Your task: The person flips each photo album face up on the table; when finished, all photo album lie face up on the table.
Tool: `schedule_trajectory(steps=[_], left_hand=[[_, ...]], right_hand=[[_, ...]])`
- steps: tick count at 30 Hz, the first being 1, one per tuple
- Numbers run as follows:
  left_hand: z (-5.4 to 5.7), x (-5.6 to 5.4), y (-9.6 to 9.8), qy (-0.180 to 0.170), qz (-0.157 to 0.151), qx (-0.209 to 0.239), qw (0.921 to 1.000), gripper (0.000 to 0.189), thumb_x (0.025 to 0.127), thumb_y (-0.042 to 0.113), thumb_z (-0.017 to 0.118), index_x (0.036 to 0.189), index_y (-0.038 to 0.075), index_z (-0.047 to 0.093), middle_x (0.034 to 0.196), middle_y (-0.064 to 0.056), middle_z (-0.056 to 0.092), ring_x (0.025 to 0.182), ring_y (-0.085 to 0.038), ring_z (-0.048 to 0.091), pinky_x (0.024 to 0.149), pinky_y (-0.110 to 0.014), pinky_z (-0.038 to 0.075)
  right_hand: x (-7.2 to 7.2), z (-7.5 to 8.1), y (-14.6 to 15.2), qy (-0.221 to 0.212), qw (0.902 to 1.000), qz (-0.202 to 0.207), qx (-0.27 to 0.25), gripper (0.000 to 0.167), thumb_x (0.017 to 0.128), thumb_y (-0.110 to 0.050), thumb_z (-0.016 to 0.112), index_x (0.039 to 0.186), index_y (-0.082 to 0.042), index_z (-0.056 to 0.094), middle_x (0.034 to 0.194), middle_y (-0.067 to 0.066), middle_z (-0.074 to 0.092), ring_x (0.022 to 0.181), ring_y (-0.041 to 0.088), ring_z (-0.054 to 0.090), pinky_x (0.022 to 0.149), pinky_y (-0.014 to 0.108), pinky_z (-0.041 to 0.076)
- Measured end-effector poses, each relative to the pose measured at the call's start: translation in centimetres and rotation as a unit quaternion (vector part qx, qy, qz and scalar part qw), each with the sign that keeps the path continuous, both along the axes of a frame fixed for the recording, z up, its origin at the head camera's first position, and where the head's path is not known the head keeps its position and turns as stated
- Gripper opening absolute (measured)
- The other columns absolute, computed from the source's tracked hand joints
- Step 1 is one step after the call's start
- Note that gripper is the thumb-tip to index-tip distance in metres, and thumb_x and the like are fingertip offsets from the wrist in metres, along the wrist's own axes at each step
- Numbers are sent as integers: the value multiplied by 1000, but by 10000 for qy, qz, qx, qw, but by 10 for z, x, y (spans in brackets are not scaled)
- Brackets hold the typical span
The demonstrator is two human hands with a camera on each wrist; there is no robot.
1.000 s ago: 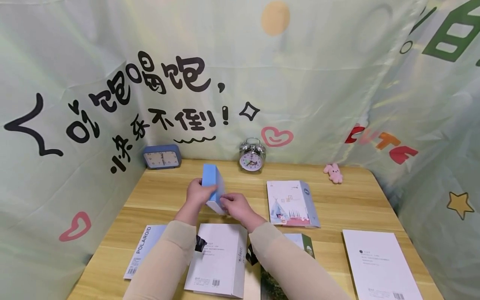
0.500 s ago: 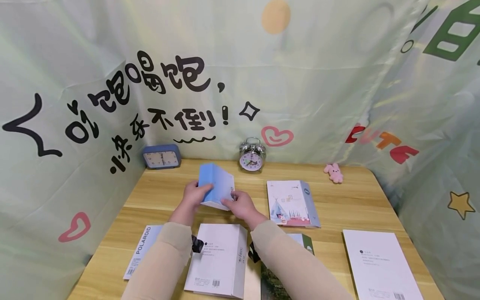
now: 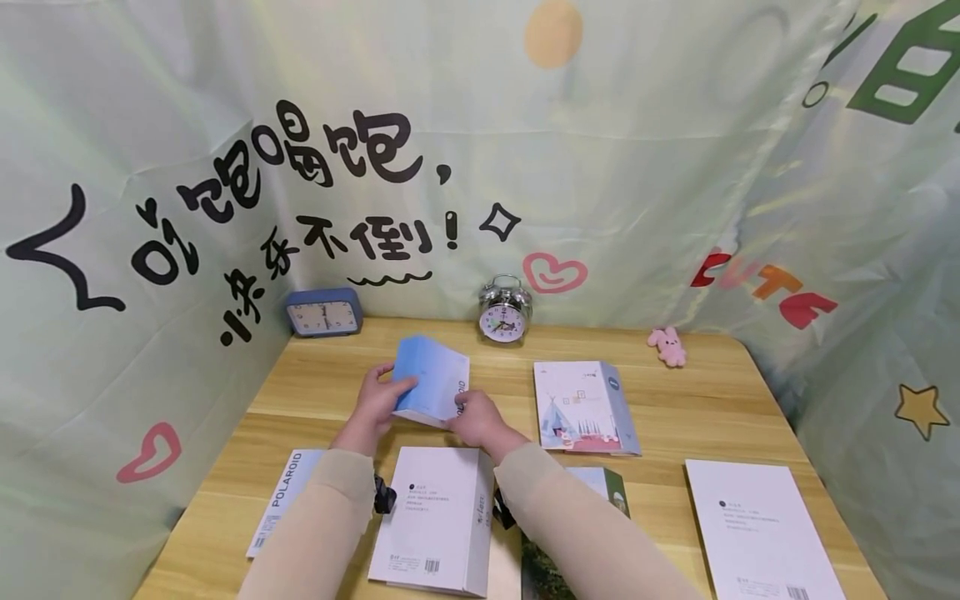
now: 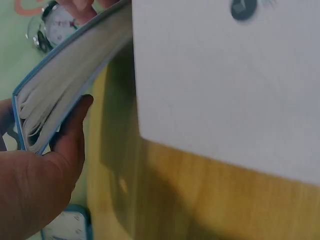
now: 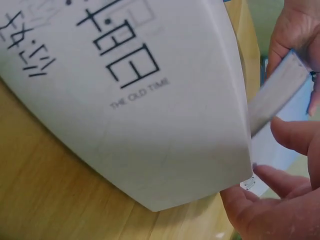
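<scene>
Both hands hold a thick blue photo album (image 3: 429, 371) over the table, tilted, with POLAROID along its right side. My left hand (image 3: 377, 398) grips its spine side, thumb across the cover. In the left wrist view, the album's pale page block (image 4: 60, 90) shows between the covers, the spine in the left hand (image 4: 35, 185). At the album's lower right edge, my right hand (image 3: 480, 418) pinches the cover. In the right wrist view, the right hand (image 5: 280, 195) has its thumb and fingers at the cover edge. Nearer me lies a white album (image 3: 427, 517).
A blue clock (image 3: 325, 313), a silver alarm clock (image 3: 504, 312) and a pink bunny toy (image 3: 667, 346) stand along the back. Other albums lie around: a tent-printed one (image 3: 577, 408), a white one (image 3: 761, 525), a POLAROID one (image 3: 288, 492) and a dark green one (image 3: 551, 562).
The album has turned from nearly spine-on to showing its broad blue cover and lettering, then come slightly lower. Both hands have kept hold; the right hand has shifted along its right edge.
</scene>
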State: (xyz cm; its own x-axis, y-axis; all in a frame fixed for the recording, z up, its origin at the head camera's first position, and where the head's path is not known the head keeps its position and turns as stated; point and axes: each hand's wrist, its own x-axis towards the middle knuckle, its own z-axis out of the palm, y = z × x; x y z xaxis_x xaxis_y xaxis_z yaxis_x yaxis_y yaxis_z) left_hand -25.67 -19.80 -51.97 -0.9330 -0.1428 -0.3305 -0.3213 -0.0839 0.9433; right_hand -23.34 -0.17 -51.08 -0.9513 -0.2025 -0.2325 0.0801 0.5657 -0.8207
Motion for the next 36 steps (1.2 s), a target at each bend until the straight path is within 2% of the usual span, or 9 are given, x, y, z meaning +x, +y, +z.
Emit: schedule_trajectory(steps=[7, 15, 18, 22, 24, 26, 29, 32, 36], left_hand=[[-13, 0, -14, -257, 150, -352, 9989, 71, 103, 21, 72, 160, 1, 35, 155, -28, 44, 133, -42, 55, 109, -50, 51], [-14, -2, -13, -277, 335, -1247, 9912, 62, 102, 20, 73, 150, -11, 49, 153, -31, 49, 141, -43, 50, 116, -51, 44], [-13, -2, -11, -335, 315, -1923, 9803, 54, 103, 21, 71, 144, -10, 57, 147, -30, 55, 138, -43, 54, 115, -50, 45], [-9, 1, -8, -443, 172, -2824, 9581, 47, 103, 24, 69, 137, -8, 64, 141, -28, 62, 133, -43, 57, 112, -52, 47], [-7, 3, -7, -447, 95, -3038, 9516, 46, 103, 24, 69, 136, -8, 65, 139, -28, 62, 132, -44, 57, 112, -53, 47], [-5, 4, -6, -440, 40, -3135, 9486, 45, 103, 23, 68, 136, -8, 65, 140, -28, 62, 131, -44, 57, 112, -54, 46], [-4, 5, -6, -396, 16, -3140, 9486, 45, 104, 21, 66, 137, -9, 63, 141, -29, 61, 132, -45, 56, 113, -55, 46], [-5, 5, -6, -382, 11, -3155, 9482, 45, 105, 20, 65, 138, -10, 62, 141, -30, 61, 132, -45, 56, 113, -55, 46], [-6, 4, -5, -370, 31, -3142, 9486, 44, 106, 20, 64, 138, -9, 62, 141, -30, 60, 132, -45, 56, 113, -55, 46]], right_hand=[[0, -2, -3, 0, 9990, 422, 147, 57, 92, -7, 80, 140, 13, 59, 149, 28, 55, 138, 41, 54, 114, 51, 46], [0, 1, -4, -149, 9969, 677, 379, 59, 98, -20, 75, 142, 14, 56, 147, 29, 57, 140, 42, 52, 116, 53, 44], [1, 1, -4, -89, 9955, 805, 482, 59, 98, -22, 75, 141, 15, 56, 144, 30, 59, 137, 43, 54, 115, 53, 45], [1, 0, -5, 54, 9929, 986, 664, 60, 97, -24, 77, 140, 14, 57, 140, 30, 61, 128, 42, 61, 109, 51, 50], [1, -2, -6, 140, 9911, 1098, 743, 59, 96, -23, 78, 139, 13, 59, 137, 28, 63, 122, 40, 64, 105, 51, 53], [1, -3, -6, 206, 9895, 1182, 808, 56, 95, -22, 79, 136, 12, 62, 136, 26, 64, 116, 37, 66, 101, 49, 55], [1, -5, -6, 279, 9873, 1288, 884, 51, 94, -21, 79, 131, 11, 65, 137, 24, 62, 110, 33, 66, 97, 47, 57], [0, -6, -5, 307, 9859, 1343, 954, 50, 95, -23, 79, 131, 10, 66, 144, 25, 59, 111, 32, 66, 98, 45, 56], [0, -8, -4, 289, 9855, 1371, 961, 53, 96, -24, 78, 135, 9, 64, 143, 23, 60, 114, 32, 65, 101, 46, 55]])
